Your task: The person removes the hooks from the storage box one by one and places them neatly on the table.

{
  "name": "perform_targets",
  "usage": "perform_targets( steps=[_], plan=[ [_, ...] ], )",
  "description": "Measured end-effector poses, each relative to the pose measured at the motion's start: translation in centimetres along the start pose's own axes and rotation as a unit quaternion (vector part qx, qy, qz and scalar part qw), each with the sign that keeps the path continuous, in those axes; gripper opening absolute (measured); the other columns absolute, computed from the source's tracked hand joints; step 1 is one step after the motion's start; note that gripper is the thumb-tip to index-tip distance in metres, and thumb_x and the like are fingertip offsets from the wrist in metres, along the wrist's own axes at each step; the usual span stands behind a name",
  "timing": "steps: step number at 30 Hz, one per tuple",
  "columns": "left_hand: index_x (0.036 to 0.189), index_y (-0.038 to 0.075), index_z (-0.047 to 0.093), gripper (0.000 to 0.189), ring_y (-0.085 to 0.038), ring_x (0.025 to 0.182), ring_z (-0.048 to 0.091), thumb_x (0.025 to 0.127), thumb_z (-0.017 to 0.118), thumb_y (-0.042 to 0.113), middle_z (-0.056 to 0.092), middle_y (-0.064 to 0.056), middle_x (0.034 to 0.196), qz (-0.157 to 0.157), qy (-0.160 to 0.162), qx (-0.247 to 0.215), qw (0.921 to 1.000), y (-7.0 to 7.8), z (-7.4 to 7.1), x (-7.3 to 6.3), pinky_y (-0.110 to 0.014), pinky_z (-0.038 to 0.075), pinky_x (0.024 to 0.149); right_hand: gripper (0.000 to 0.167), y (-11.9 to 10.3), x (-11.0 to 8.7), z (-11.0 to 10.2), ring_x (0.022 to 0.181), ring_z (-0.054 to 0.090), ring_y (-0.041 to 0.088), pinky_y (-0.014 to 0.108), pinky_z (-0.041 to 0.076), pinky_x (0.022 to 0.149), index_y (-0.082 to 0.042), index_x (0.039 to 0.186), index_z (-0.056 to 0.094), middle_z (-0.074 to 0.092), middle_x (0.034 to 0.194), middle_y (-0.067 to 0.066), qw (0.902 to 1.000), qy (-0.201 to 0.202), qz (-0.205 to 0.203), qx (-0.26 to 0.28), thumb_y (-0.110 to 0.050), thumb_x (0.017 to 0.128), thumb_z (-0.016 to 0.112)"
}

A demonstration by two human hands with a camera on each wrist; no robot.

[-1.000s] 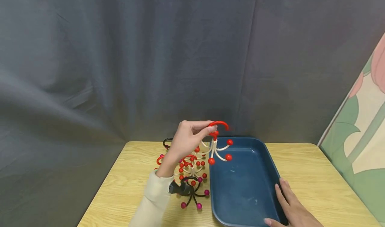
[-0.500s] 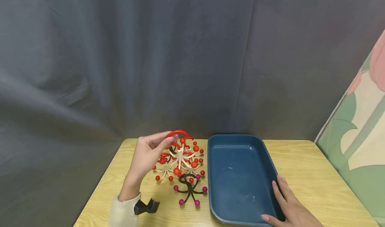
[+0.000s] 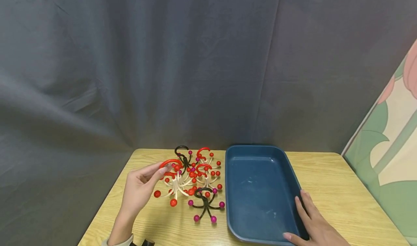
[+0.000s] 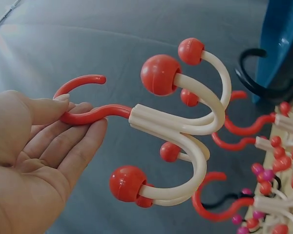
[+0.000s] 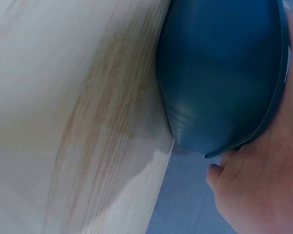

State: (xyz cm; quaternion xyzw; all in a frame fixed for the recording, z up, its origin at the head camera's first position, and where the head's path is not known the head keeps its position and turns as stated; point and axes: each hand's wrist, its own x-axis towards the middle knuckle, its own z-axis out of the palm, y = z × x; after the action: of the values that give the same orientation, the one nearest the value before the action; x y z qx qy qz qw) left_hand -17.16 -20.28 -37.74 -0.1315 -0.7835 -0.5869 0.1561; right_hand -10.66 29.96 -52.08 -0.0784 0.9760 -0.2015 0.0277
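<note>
My left hand [image 3: 138, 188] pinches the red hook end of a multi-arm rotating hanger hook [image 4: 176, 122]. That hanger hook has cream arms tipped with red balls and is held above the left part of the table. Beside and behind it stand other hanger hooks: red-and-cream ones [image 3: 206, 180] and black ones with magenta balls [image 3: 206, 204]. On the right, my right hand [image 3: 317, 222] rests on the near right corner of a blue tray [image 3: 257, 188], fingers along its side and thumb at the front rim. In the right wrist view the tray's outer wall hides part of the table.
The wooden table [image 3: 342, 195] reaches to a dark grey curtain [image 3: 195, 75] at the back. A floral panel [image 3: 391, 155] leans along the right side. The tray stands directly right of the hanger hooks.
My left hand has moved left and down with the red-and-cream hanger hook, from above the tray's left edge to the left of the group. My right hand has stayed at the tray.
</note>
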Motion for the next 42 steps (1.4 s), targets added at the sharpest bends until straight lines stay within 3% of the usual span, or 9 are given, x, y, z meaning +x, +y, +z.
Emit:
perform_targets(
  steps=[12, 21, 28, 42],
  plan=[
    [0.124, 0.007, 0.078, 0.029, -0.004, 0.101, 0.078, 0.099, 0.074, 0.021, 0.082, -0.005, 0.112, -0.082, 0.026, 0.013, 0.9962, -3.1, -0.4, -2.6, -0.018, 0.06, 0.087, 0.123, 0.1, 0.0, 0.1, 0.159, 0.011, 0.056, 0.076, 0.043, 0.105, 0.005, 0.166, 0.016, -0.008, 0.175, 0.027, 0.9999, -0.007, 0.01, 0.008, -0.077, 0.088, 0.066],
    [0.123, 0.003, 0.078, 0.027, -0.002, 0.1, 0.077, 0.099, 0.073, 0.016, 0.081, -0.012, 0.113, -0.09, 0.03, -0.003, 0.9955, -4.6, 0.1, -3.7, -0.02, 0.061, 0.085, 0.124, -0.1, 0.1, 0.1, 0.152, 0.022, 0.061, 0.078, 0.042, 0.104, 0.006, 0.165, 0.018, -0.008, 0.174, 0.029, 0.9997, -0.013, 0.02, 0.01, -0.078, 0.087, 0.066],
    [0.124, 0.0, 0.076, 0.028, -0.005, 0.102, 0.077, 0.099, 0.072, 0.013, 0.079, -0.016, 0.116, -0.099, 0.018, -0.018, 0.9948, -5.9, 0.4, -4.1, -0.017, 0.06, 0.087, 0.123, -0.1, 0.1, 0.0, 0.151, 0.025, 0.061, 0.079, 0.042, 0.103, 0.006, 0.165, 0.017, -0.011, 0.175, 0.028, 0.9997, -0.012, 0.022, 0.007, -0.077, 0.088, 0.065],
    [0.126, 0.005, 0.077, 0.031, -0.002, 0.098, 0.077, 0.099, 0.074, 0.019, 0.079, -0.015, 0.118, -0.17, 0.024, -0.002, 0.9851, -7.7, 1.0, -4.4, -0.02, 0.06, 0.079, 0.123, -0.1, 0.3, -0.1, 0.151, 0.025, 0.061, 0.078, 0.042, 0.104, 0.006, 0.165, 0.018, -0.009, 0.175, 0.028, 0.9997, -0.011, 0.018, 0.01, -0.077, 0.087, 0.066]
  ],
)
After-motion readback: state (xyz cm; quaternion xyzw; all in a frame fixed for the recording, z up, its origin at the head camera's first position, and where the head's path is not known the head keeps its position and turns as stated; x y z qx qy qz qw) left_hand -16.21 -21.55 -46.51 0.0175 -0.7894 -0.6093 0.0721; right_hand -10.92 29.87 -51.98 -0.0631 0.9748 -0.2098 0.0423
